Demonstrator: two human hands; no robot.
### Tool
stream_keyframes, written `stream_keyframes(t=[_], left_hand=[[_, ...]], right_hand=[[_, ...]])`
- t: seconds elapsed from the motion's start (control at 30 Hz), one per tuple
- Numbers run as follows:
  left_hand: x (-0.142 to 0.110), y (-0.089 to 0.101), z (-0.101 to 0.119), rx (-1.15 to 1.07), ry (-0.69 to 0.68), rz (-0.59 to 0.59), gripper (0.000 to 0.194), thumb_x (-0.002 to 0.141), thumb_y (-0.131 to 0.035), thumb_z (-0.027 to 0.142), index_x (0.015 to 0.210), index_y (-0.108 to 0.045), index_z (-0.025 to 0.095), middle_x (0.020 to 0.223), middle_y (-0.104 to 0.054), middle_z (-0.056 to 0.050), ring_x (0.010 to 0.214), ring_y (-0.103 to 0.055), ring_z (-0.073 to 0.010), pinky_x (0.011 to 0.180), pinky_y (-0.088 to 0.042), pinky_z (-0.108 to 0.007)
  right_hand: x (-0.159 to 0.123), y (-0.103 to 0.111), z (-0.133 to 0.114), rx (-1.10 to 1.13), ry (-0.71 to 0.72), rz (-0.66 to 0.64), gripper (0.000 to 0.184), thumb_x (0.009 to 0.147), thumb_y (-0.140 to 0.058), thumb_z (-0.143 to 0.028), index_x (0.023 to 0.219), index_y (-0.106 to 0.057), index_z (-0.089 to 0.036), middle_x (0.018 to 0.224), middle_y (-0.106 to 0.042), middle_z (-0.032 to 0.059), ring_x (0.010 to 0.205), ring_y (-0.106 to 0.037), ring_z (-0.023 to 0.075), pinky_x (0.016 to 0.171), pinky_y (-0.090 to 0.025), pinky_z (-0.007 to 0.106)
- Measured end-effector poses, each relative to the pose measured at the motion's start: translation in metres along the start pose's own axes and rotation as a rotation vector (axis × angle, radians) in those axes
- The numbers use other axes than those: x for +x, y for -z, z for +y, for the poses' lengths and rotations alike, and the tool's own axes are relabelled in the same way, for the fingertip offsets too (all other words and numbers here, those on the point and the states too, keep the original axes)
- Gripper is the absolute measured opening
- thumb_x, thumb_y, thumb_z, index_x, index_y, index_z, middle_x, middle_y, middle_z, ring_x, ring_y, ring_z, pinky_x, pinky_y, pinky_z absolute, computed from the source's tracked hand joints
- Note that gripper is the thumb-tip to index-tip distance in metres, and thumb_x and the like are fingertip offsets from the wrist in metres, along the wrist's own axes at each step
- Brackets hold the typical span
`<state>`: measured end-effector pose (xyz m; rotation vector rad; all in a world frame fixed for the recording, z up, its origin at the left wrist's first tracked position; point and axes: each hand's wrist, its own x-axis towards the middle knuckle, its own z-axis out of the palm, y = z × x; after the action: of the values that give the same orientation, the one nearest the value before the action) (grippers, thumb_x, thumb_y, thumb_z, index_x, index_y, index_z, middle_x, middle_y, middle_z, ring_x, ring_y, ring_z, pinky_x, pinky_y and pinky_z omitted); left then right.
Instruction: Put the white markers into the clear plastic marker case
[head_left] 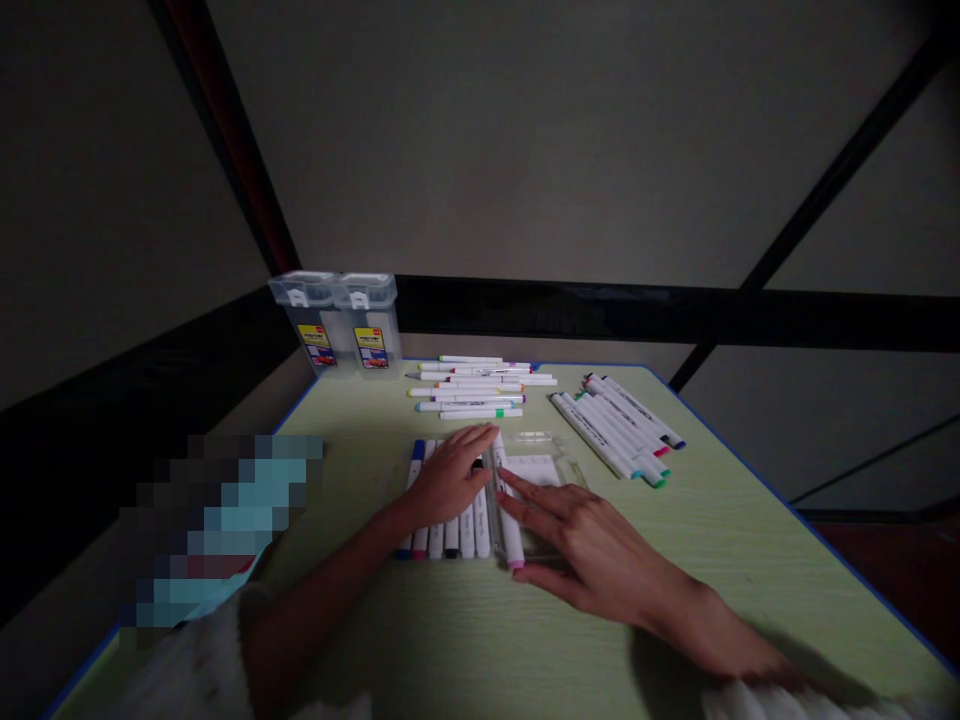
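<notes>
A clear plastic case point(566, 462) lies unfolded on the table. Several white markers point(436, 540) fill its left half side by side, with blue, red and black ends showing. My left hand point(450, 480) lies over them, fingers stretched out and palm down, its fingertips by the top of a pink-ended marker point(511, 535). That marker slants slightly beside the case's middle. From the right, my right hand point(589, 540) has its fingers on the marker's barrel and its thumb at the pink end. A white card point(538, 468) shows in the right half, partly hidden by this hand.
Loose markers point(472, 393) lie in a rough stack at the table's back. Another group of markers point(611, 425) slants at the right. Two lidded clear boxes point(341, 325) stand at the back left corner. A blurred patch point(240, 520) covers something at the left edge.
</notes>
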<state>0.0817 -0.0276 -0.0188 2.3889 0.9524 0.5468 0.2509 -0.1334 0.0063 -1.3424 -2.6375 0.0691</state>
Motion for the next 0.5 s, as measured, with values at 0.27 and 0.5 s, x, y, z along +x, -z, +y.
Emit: stream_keyframes(t=[0.27, 0.5], left_hand=[[0.003, -0.001, -0.007, -0.073, -0.007, 0.024, 0.052, 0.073, -0.047, 0.012, 0.125, -0.04, 0.017, 0.134, -0.039, -0.008, 0.125, -0.032, -0.0191, 0.105, -0.025, -0.039], [0.005, -0.002, -0.01, -0.181, -0.017, 0.071, 0.05, 0.074, -0.046, 0.01, 0.123, -0.043, 0.016, 0.133, -0.041, -0.009, 0.123, -0.035, -0.0177, 0.105, -0.025, -0.038]], right_hand=[[0.001, -0.002, 0.002, -0.022, 0.02, 0.01, 0.051, 0.084, -0.04, -0.042, 0.127, -0.041, -0.014, 0.136, -0.031, 0.0159, 0.108, -0.049, 0.028, 0.085, -0.042, 0.045], [0.0, -0.002, 0.001, -0.051, 0.028, 0.011, 0.047, 0.086, -0.039, -0.04, 0.125, -0.042, -0.016, 0.137, -0.029, 0.0174, 0.108, -0.049, 0.028, 0.084, -0.042, 0.044]])
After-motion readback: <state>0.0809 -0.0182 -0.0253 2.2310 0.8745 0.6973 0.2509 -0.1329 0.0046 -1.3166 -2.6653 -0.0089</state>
